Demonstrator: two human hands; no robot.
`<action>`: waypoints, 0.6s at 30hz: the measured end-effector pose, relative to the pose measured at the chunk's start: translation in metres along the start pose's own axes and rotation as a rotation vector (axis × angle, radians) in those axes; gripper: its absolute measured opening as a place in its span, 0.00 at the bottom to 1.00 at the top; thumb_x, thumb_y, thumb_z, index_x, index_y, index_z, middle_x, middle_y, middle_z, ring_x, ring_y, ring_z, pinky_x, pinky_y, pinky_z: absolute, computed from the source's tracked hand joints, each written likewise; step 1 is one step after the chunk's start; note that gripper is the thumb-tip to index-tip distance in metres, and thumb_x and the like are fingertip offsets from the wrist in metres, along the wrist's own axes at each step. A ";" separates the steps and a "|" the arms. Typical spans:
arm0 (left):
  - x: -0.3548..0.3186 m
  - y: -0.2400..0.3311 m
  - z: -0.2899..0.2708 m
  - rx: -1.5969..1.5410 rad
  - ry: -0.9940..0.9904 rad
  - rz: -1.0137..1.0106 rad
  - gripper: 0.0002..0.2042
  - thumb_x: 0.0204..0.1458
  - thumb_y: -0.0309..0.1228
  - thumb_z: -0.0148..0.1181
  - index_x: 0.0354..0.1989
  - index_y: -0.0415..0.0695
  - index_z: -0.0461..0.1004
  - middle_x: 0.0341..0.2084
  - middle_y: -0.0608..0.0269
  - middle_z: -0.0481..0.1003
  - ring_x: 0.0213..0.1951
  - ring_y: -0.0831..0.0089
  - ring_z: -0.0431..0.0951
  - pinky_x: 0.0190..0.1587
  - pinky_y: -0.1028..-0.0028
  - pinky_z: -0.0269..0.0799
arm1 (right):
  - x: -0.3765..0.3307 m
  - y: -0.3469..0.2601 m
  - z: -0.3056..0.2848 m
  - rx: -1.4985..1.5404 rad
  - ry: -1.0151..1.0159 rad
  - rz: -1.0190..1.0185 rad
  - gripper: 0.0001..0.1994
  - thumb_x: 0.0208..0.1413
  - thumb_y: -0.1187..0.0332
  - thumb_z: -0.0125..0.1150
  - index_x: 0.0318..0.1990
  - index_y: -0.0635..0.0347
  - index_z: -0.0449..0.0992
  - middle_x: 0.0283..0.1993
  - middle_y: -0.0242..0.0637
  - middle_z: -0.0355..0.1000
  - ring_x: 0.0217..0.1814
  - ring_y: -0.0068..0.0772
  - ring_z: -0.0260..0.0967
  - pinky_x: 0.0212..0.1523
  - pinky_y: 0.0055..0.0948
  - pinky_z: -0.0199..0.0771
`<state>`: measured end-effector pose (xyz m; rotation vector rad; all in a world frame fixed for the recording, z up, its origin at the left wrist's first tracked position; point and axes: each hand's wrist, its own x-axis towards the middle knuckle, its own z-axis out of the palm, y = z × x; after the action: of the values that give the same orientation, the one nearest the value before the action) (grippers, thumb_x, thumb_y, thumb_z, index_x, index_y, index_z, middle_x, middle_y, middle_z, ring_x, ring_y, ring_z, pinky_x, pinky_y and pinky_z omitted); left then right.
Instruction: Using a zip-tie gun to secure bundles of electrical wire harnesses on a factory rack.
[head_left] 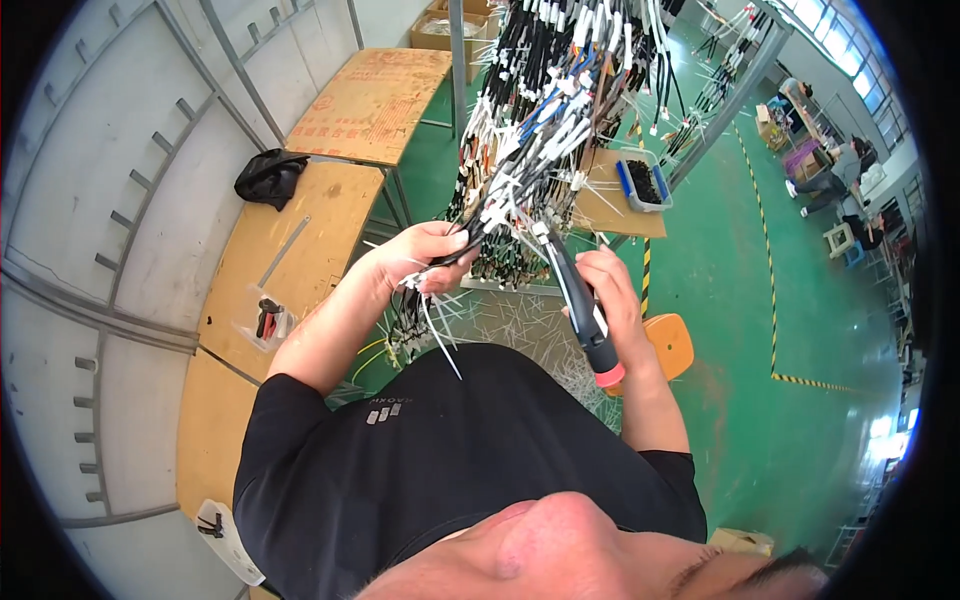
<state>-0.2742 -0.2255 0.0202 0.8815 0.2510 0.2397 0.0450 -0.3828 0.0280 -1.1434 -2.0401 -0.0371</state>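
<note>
My left hand [428, 258] is closed round the black wires of a wire harness [520, 180], with loose white cable ties [440, 325] dangling just below the fingers. The harness hangs in a thick bundle in front of me, full of black, white, blue and brown wires and white connectors. In my right hand [612, 290] is a dark cable tie gun [577, 295] with a pink-red end cap. Its narrow nose reaches up to a white cable tie on the bundle. Whether the nose has gripped that tie, I cannot tell.
A blue-edged clear bin of small black parts [643, 185] sits on a board behind the bundle. Wooden tables [330, 215] run along the left, one with a black bag [272, 178]. Cut tie ends litter the floor by an orange stool [668, 352]. People work far right.
</note>
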 end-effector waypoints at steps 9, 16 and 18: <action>0.012 -0.007 -0.016 -0.180 -0.239 0.009 0.22 0.73 0.47 0.53 0.31 0.42 0.66 0.12 0.64 0.66 0.10 0.77 0.64 0.12 0.75 0.58 | 0.001 -0.006 -0.010 0.539 -0.065 0.269 0.24 0.58 0.66 0.74 0.59 0.67 0.76 0.54 0.48 0.79 0.54 0.51 0.79 0.57 0.40 0.77; 0.018 -0.009 -0.016 -0.199 -0.322 -0.031 0.23 0.73 0.50 0.51 0.32 0.43 0.67 0.12 0.63 0.66 0.10 0.76 0.65 0.12 0.75 0.58 | 0.008 -0.003 -0.001 0.594 -0.139 0.265 0.25 0.60 0.64 0.73 0.62 0.67 0.75 0.52 0.48 0.80 0.50 0.48 0.81 0.53 0.38 0.78; 0.017 -0.007 -0.010 -0.164 -0.256 -0.022 0.24 0.72 0.50 0.52 0.31 0.42 0.66 0.12 0.63 0.66 0.10 0.78 0.63 0.13 0.76 0.58 | 0.007 -0.006 -0.001 0.612 -0.168 0.291 0.25 0.62 0.62 0.72 0.62 0.66 0.76 0.51 0.46 0.80 0.52 0.45 0.81 0.54 0.37 0.77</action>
<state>-0.2604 -0.2178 0.0066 0.7379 0.0024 0.1230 0.0391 -0.3812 0.0352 -1.0476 -1.8065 0.7951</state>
